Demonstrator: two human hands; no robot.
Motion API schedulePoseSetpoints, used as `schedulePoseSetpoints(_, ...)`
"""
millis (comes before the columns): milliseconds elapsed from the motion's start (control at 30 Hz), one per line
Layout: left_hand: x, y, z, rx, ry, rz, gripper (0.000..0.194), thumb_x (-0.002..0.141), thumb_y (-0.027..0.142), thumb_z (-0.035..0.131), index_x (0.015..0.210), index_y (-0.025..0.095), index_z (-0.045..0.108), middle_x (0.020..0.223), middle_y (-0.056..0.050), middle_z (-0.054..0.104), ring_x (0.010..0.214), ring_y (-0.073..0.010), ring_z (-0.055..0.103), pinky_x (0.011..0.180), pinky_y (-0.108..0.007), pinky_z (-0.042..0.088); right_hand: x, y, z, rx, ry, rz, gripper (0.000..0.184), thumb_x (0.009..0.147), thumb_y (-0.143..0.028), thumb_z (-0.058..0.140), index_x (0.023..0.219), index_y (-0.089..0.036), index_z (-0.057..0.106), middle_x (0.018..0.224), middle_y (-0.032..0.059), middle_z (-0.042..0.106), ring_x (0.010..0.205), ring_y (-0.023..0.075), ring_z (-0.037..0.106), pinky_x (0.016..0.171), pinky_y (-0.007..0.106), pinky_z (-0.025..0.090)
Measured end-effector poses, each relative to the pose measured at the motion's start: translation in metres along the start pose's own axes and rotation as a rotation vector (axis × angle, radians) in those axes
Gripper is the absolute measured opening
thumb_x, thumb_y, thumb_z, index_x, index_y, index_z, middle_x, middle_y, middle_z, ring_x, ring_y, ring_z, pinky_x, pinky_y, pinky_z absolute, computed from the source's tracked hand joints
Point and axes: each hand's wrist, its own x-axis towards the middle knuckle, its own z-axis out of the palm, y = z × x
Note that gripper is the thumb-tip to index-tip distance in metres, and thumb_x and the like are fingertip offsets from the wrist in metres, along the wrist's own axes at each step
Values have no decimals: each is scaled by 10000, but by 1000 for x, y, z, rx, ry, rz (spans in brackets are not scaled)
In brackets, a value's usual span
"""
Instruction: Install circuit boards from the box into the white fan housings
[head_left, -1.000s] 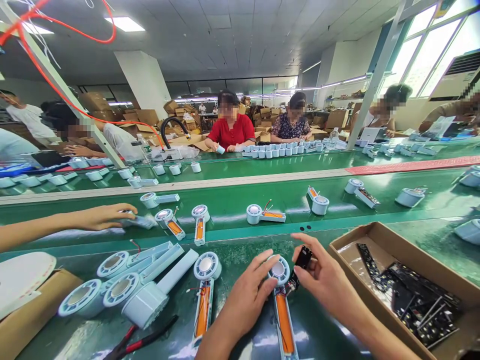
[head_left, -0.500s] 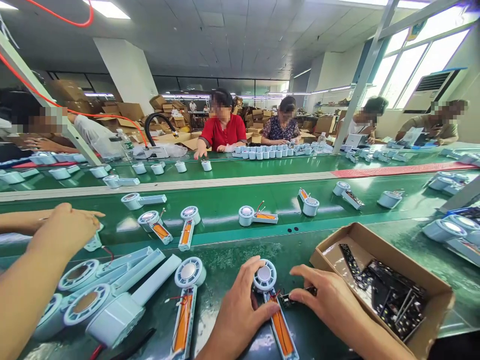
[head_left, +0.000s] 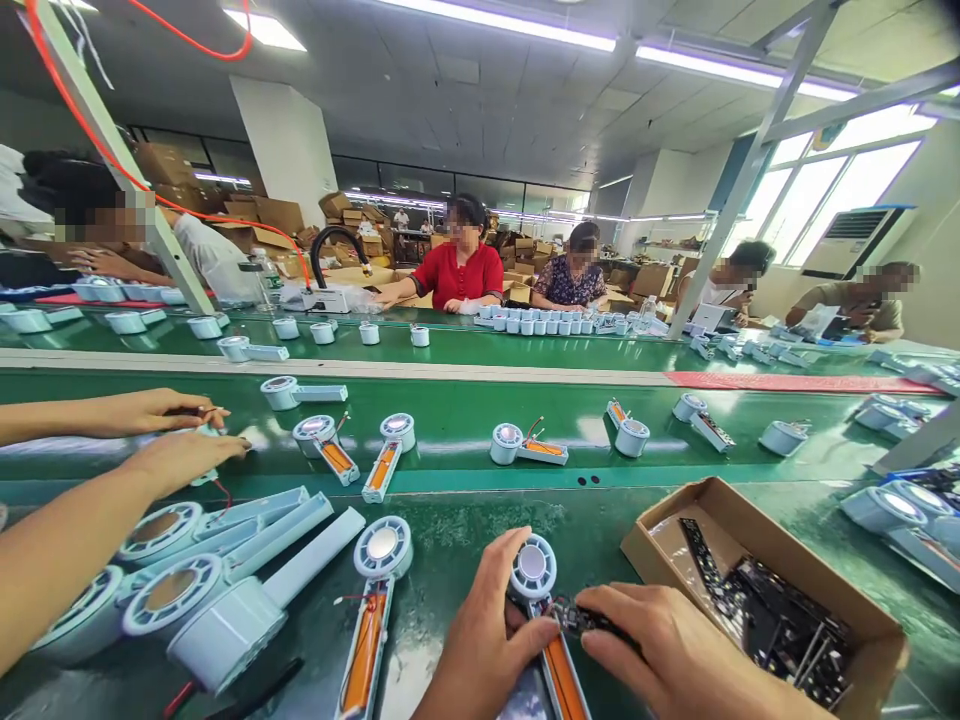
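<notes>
"So, where does the fan sit?"

"Near the middle, on the near green table, its round head toward the far side and its open handle toward the near edge, an orange strip showing inside."

"And the hands?"

"The left hand curls round the fan's left side, forefinger by the head and thumb across the handle. The right hand pinches a black circuit board between thumb and fingers, its tip beside the handle's upper end (thin wires there, too small to trace)."

"What lies around them?"

"To the right, a cardboard box with more black boards inside. Just left, a second fan shows its orange strip; farther left, several fans lie heaped."

"Anyone else close?"

"Yes, another person's hands, far left, close together; I cannot tell their grip."
</notes>
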Motion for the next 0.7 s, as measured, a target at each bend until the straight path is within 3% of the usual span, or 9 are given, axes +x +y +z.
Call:
schedulePoseSetpoints(100,1,-3,-1,-17,52,35,616,828,241,692,1420,300,534,1498,-93,529,943,-228,702,795,-360,602,5,1,6,505,-203,316,429,1058,-462,350,828,-218,619,570,-12,667,469,125,565,483,216,376)
schedulePoseSetpoints(167,2,-6,2,-18,90,56,595,819,204,682,1396,293,565,1462,-90,568,1086,-268,678,876,-392,594,7,4,15,762,-340,485,466,1037,-541,319,954,-204,628,542,-21,654,358,95,439,401,192,322)
schedulePoseSetpoints(233,3,-9,5,-22,125,70,606,796,146,660,1380,286,581,1439,-87,588,1152,-278,658,931,-412,582,6,10,26,821,-326,514,466,1015,-543,348,1206,-195,592,638,-6,702,341,94,447,379,191,334)
schedulePoseSetpoints(333,3,-12,10,-41,164,87,631,765,99,634,1366,286,593,1426,-82,598,1173,-278,652,961,-420,574,1,19,38,514,-119,255,410,994,-410,477,1350,-224,558,895,44,761,632,164,700,569,239,524)
schedulePoseSetpoints(400,3,-10,10,-48,167,87,638,766,94,628,1373,289,588,1433,-80,594,1186,-276,647,969,-413,571,-1,22,39,177,-38,50,434,936,-275,594,1364,-217,566,983,57,754,807,211,742,693,264,568)
schedulePoseSetpoints(500,1,-5,8,-46,151,69,635,783,96,624,1388,283,575,1452,-82,580,1225,-275,627,995,-411,557,3,14,33,-339,-21,-168,563,814,-92,645,1367,-151,562,970,82,735,721,239,725,639,315,579)
schedulePoseSetpoints(600,0,0,6,-52,144,58,617,794,105,628,1386,267,577,1458,-87,575,1301,-288,575,1071,-450,507,13,-4,21,-674,-11,-274,379,725,-61,645,1101,-80,695,970,176,713,818,345,696,698,455,579)
schedulePoseSetpoints(633,0,1,6,-55,145,56,614,795,105,626,1386,264,579,1459,-88,573,1324,-292,555,1098,-465,483,16,-10,17,-709,-20,-279,291,711,-69,653,994,-84,715,941,189,708,847,373,685,712,487,571)
schedulePoseSetpoints(700,-2,2,6,-67,144,56,617,800,104,617,1393,269,574,1461,-84,567,1338,-295,540,1113,-477,468,20,-20,9,-647,-59,-242,196,708,-63,651,882,-129,713,829,142,703,748,335,686,648,438,557)
